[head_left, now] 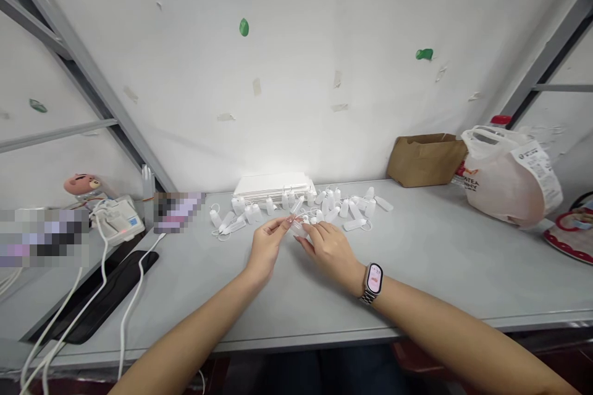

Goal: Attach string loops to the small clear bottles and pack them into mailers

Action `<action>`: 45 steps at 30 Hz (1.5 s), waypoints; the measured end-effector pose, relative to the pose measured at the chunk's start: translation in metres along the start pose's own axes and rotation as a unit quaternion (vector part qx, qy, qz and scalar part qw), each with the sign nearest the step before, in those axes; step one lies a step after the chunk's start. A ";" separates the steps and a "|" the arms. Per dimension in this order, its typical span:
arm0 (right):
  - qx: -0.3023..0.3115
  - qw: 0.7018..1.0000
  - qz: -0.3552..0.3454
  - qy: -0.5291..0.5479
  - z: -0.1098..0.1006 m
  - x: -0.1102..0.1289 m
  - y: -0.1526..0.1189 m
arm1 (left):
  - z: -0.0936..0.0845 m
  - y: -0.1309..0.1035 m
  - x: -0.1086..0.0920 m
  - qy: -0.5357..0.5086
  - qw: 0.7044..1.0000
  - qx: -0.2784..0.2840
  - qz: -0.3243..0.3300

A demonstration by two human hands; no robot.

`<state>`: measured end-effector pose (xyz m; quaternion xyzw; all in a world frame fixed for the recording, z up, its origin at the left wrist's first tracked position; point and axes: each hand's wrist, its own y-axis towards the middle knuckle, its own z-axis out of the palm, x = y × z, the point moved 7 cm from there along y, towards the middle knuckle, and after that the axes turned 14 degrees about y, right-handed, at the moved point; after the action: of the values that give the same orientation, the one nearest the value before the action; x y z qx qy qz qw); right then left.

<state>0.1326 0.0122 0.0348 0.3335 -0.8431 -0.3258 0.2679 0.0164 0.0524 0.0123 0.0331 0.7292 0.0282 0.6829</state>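
More than twenty small translucent white plastic bottles (270,205) are counted; an exact total is prevented by overlapping. One bare left hand (264,248) and one bare right hand (331,250) are seen, along with one silver-banded watch (374,278). One grey bench (440,253), one brown paper container (424,162), one white plastic carrier bag (504,182) and one pink bear-head figure (81,184) are counted. Three green scraps (244,27) are found.

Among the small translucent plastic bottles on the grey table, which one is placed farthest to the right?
The small translucent plastic bottle lying on its side at the group's end towards the brown paper bag; every other one is further left.
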 end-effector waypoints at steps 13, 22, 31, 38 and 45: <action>0.008 0.994 0.027 0.107 0.012 -0.006 -0.006 | 0.013 0.003 0.025 -0.053 0.995 0.066 -0.050; -0.013 0.954 0.160 0.253 0.002 -0.015 -0.001 | 0.016 0.000 0.003 -0.149 0.977 0.133 -0.075; -0.019 0.941 0.188 0.280 0.000 -0.014 -0.003 | 0.005 0.004 -0.004 -0.115 0.989 0.086 -0.031; -0.037 0.891 0.288 0.348 -0.008 -0.037 -0.001 | -0.016 0.021 0.006 -0.008 1.000 0.010 -0.023; -0.073 0.880 0.354 0.307 -0.026 -0.074 0.005 | -0.002 0.029 0.005 0.544 0.802 0.017 0.247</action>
<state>0.1944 0.0601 0.0378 0.0752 -0.7546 -0.1508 0.6342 0.0147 0.0815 0.0094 0.2034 0.9483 0.1971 0.1431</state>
